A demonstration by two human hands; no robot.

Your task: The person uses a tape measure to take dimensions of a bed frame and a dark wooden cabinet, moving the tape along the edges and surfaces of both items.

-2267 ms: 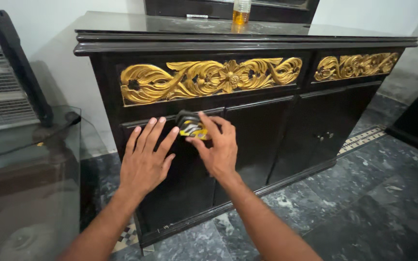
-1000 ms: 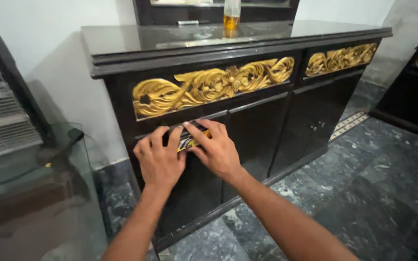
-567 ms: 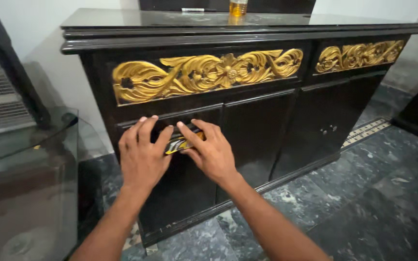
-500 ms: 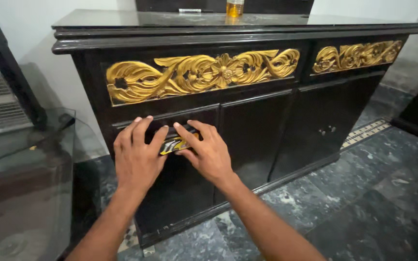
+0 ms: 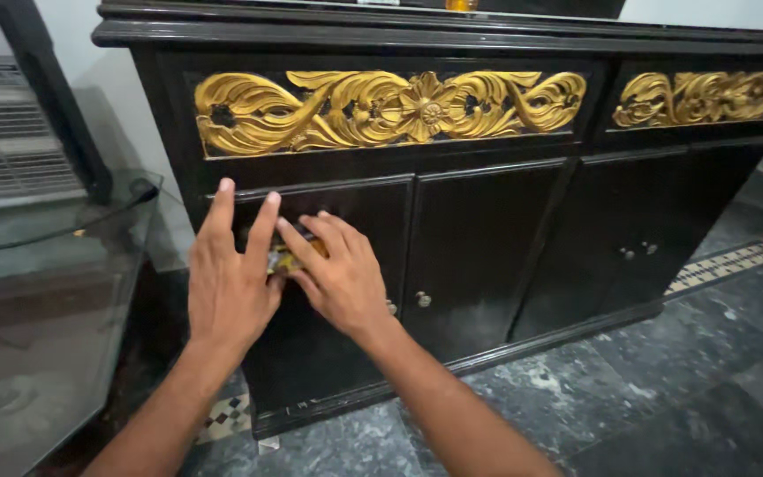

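Note:
A black cabinet (image 5: 487, 230) with gold carved drawer fronts fills the view. Against its leftmost door, both hands meet over a small yellow-and-black tape measure (image 5: 283, 258), mostly hidden between them. My right hand (image 5: 337, 278) wraps its fingers over the tape measure and presses it to the door. My left hand (image 5: 231, 274) lies beside it with fingers stretched up flat on the door, its edge touching the tape measure.
A glass-topped table (image 5: 37, 265) stands at the left, with a grilled white appliance (image 5: 11, 132) behind it. Small round knobs (image 5: 423, 299) sit on the cabinet doors. Dark marble floor (image 5: 682, 380) spreads to the right, with a patterned tile strip along the cabinet base.
The view dropped lower and closer to the cabinet. Both hands shifted slightly left and down the door; the tape measure is more covered, and my left fingers are now straightened upward.

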